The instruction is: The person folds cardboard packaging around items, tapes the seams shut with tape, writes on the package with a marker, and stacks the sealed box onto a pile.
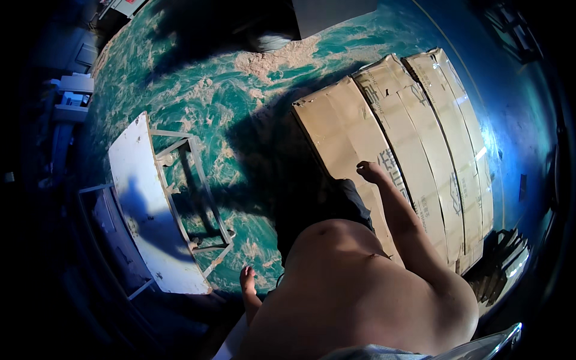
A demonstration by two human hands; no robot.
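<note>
My right hand [373, 173] is held out above the nearest cardboard carton, its fingers curled in and nothing visible in them. Whether it touches the carton cannot be told. Long brown cardboard cartons [336, 129] stand side by side to my right, with dark print and some torn edges. Down at my left side hangs my left hand [248, 279], its fingers loosely bent and apart, with no object in it. Nearest to that hand is a white-topped table [141, 204] on a metal frame [207, 186].
Dusty debris [276, 60] covers parts of the green floor [198, 102]. A grey panel or box [333, 15] stands at the far side. Dark stacked pieces [498, 270] lie beyond the cartons at lower right. White boxes [75, 96] sit at far left.
</note>
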